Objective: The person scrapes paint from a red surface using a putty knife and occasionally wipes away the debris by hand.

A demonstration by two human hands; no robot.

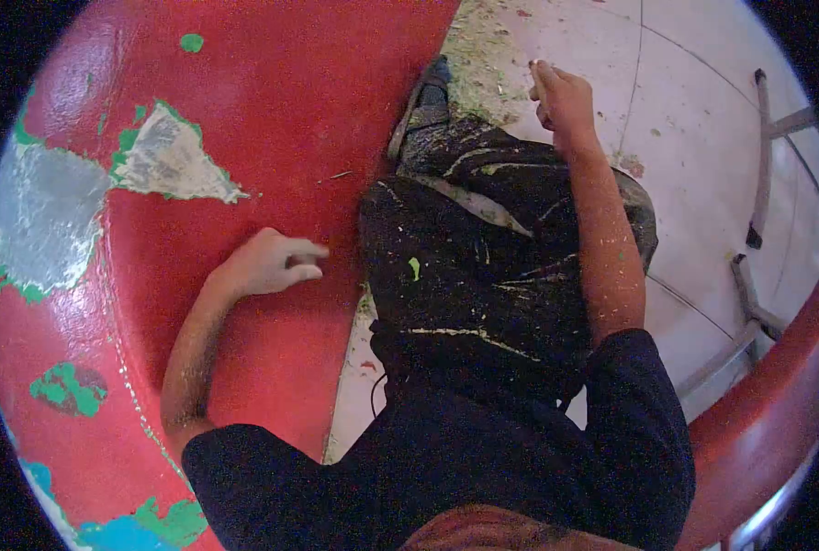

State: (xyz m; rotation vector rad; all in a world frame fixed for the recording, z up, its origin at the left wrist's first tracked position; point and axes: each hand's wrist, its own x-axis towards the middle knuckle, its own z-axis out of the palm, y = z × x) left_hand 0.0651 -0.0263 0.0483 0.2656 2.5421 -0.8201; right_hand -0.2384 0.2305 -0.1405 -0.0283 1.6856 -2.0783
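My left hand is over the red painted surface, thumb and fingers apart with a gap between them and nothing seen in it. Its fingertips are smeared by motion and point at my knee. My right hand is raised above the pale tiled floor, beyond my right knee. Its fingers are curled and pressed together, with a tiny pale spot at the tip; I cannot tell what they hold. Dark trousers spattered with paint cover my bent legs, between both arms.
Chipped patches of grey and green break up the red paint on the left. Crumbs of debris lie on the floor by my shoe. Grey metal legs stand at the right, near a red curved edge.
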